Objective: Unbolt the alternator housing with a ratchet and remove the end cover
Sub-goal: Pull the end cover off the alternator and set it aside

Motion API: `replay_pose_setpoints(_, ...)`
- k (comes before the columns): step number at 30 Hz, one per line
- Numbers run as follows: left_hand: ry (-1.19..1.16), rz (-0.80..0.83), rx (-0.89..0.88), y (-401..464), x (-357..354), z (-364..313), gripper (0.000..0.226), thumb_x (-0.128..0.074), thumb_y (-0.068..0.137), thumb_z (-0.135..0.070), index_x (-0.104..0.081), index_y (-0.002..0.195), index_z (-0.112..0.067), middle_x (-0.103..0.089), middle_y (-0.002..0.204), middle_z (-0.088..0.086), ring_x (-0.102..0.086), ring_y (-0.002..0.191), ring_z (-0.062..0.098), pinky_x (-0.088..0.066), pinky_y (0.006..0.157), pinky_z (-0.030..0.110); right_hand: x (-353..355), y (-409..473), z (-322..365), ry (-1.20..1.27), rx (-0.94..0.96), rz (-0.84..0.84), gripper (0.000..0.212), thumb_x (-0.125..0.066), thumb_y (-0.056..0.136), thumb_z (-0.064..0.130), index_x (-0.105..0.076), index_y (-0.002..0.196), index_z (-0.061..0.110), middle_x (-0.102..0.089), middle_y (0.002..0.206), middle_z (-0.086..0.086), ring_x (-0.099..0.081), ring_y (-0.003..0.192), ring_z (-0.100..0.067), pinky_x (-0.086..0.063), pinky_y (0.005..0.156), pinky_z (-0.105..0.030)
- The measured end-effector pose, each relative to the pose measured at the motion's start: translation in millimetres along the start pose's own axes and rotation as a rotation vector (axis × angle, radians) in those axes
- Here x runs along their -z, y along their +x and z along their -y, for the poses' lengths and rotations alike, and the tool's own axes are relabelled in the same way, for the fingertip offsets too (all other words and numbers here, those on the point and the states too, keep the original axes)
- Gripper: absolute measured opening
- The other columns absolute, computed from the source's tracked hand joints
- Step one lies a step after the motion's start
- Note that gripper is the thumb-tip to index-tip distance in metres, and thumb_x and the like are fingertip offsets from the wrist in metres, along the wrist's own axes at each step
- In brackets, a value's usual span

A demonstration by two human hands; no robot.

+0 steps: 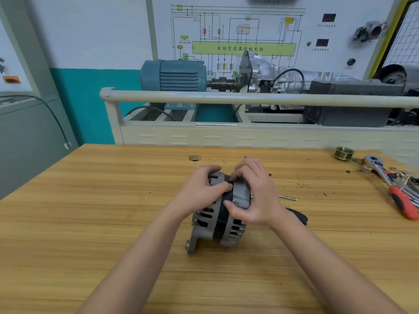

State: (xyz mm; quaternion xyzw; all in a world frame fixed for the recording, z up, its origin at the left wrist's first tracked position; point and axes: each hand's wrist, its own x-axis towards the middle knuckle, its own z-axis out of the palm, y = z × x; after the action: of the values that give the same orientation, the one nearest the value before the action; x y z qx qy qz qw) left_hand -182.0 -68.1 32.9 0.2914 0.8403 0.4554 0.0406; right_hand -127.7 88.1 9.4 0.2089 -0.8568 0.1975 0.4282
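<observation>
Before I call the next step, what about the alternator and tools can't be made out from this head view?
- Alternator top and seam: covered by the left hand and right hand.
- Bolts in or out: hidden.
- Ratchet handle end: cut off by the right edge.
- Dark part behind the right wrist: mostly hidden.

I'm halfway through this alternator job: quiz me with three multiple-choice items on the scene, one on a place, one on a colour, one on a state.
1. Where does the ratchet lie?
A. far right of the table
B. left edge
C. under the alternator

2. What colour is the ratchet's handle?
A. blue
B. orange-red
C. yellow

3. What are the hands doing?
A. both hold the alternator
B. both rest flat on the table
C. one turns the ratchet

Answers:
1 A: it lies near the brass pulley.
2 B: its handle is orange-red.
3 A: left hand and right hand grip the alternator on the table.
</observation>
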Motion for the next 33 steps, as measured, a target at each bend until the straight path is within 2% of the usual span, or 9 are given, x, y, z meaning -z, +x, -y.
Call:
replay_pose_setpoints(4,0.172,-0.243,-0.028,-8.8,-24.1,-4.0,0.053,-0.051,0.095,-0.034,-0.04,0.142,-0.012,-0.047,0.14,0.006,-0.047,0.125,0.021,-0.038,0.104,0.035,-4.6,2.8,1.2,0.041,0.012,-0.026,0.042,-0.06,0.06,0.038,-0.058,0.085,0.004,-0.054,0.088,-0.007,-0.045,0.087,-0.02,-0.041,0.078,-0.038)
replay_pose_setpoints(8,0.216,-0.27,-0.081,-7.3,-19.5,5.0,0.052,-0.051,0.094,-0.041,-0.046,0.137,-0.013,-0.056,0.13,0.004,-0.054,0.114,0.019,-0.041,0.093,0.031,4.5,7.0,-7.9,-0.027,0.03,0.084,0.047,-0.06,0.067,0.05,-0.057,0.089,0.008,-0.053,0.089,-0.003,-0.045,0.084,-0.019,-0.038,0.076,-0.034)
replay_pose_setpoints(11,0.209,-0.225,-0.139,-3.7,-12.7,8.8,0.049,-0.053,0.092,-0.042,-0.051,0.134,-0.017,-0.059,0.128,0.001,-0.053,0.109,0.012,-0.037,0.087,0.026,16.1,10.2,-18.4,0.033,0.027,0.134,0.039,-0.05,0.08,0.05,-0.057,0.085,0.012,-0.053,0.085,0.002,-0.045,0.08,-0.016,-0.037,0.074,-0.033)
replay_pose_setpoints(14,0.193,-0.16,-0.178,1.5,-6.1,10.4,0.045,-0.052,0.093,-0.041,-0.054,0.133,-0.02,-0.06,0.129,-0.001,-0.051,0.108,0.008,-0.036,0.086,0.024,10.5,13.1,-21.0,0.046,-0.023,-0.005,0.028,-0.053,0.083,0.035,-0.053,0.07,0.011,-0.053,0.072,0.001,-0.045,0.072,-0.017,-0.039,0.066,-0.035)
replay_pose_setpoints(17,0.176,-0.181,-0.185,1.3,-6.5,8.6,0.043,-0.054,0.094,-0.039,-0.055,0.132,-0.02,-0.061,0.127,-0.001,-0.053,0.108,0.008,-0.038,0.086,0.024,-7.0,13.4,-12.4,0.182,-0.218,-0.227,0.028,-0.055,0.081,0.022,-0.048,0.059,0.006,-0.048,0.061,-0.007,-0.044,0.063,-0.022,-0.038,0.058,-0.037)
replay_pose_setpoints(21,0.228,-0.282,-0.126,-3.1,-16.0,6.1,0.046,-0.05,0.094,-0.043,-0.052,0.134,-0.021,-0.063,0.124,-0.002,-0.057,0.108,0.014,-0.041,0.082,0.026,-20.0,10.8,-0.7,0.39,-0.386,-0.419,0.023,-0.056,0.079,0.02,-0.048,0.063,0.005,-0.044,0.061,-0.005,-0.041,0.06,-0.013,-0.035,0.058,-0.025)
replay_pose_setpoints(26,0.168,-0.351,-0.032,-2.0,-20.4,2.8,0.043,-0.051,0.093,-0.046,-0.057,0.129,-0.024,-0.067,0.117,-0.006,-0.061,0.105,0.014,-0.042,0.079,0.024,-23.2,17.8,9.6,0.605,-0.623,-0.561,0.044,-0.065,0.085,0.005,-0.035,0.053,0.012,-0.031,0.053,-0.008,-0.03,0.055,-0.019,-0.03,0.059,-0.031)
replay_pose_setpoints(30,0.158,-0.328,-0.065,-2.6,-15.4,3.6,0.038,-0.052,0.093,-0.044,-0.061,0.125,-0.025,-0.069,0.114,-0.007,-0.062,0.102,0.012,-0.047,0.081,0.028,-25.7,20.5,18.7,0.666,-0.619,-0.605,0.039,-0.055,0.069,-0.003,-0.029,0.05,0.018,-0.026,0.048,0.007,-0.023,0.051,-0.01,-0.025,0.053,-0.024)
replay_pose_setpoints(33,0.136,-0.301,-0.082,-3.4,-11.4,6.5,0.038,-0.053,0.092,-0.045,-0.063,0.124,-0.026,-0.069,0.115,-0.007,-0.062,0.103,0.012,-0.05,0.087,0.033,-24.9,21.6,26.0,0.689,-0.567,-0.613,0.041,-0.051,0.065,-0.008,-0.025,0.048,0.019,-0.025,0.045,0.008,-0.021,0.048,-0.009,-0.024,0.05,-0.022)
